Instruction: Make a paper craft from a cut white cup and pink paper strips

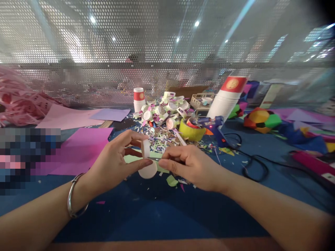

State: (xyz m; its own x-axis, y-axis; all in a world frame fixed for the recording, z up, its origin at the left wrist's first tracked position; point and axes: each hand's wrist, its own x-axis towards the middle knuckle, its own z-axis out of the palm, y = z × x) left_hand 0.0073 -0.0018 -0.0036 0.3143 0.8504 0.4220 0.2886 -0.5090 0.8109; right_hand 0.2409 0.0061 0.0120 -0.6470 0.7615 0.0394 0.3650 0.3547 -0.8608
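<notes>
R hand (185,164) hides most of thin tool (154,159), can't ID it; some L hand (113,155) fingertips hidden behind white pc (146,149). L forearm (39,216) & pink pile (23,97) cut by L edge, R forearm (269,205) & magenta item (312,165) by R edge. Pixelated block (23,157) at far L masks what's under, bg thru mesh (157,45) blurred, tilted cup stack (230,92) print too small to read.

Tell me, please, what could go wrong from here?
The thin tool in the right hand, if sharp, might slip and nick the left hand, holding the white piece close by.
The glue gun shows a red light, so it may be hot.
The tilted cups might topple if bumped.
</notes>
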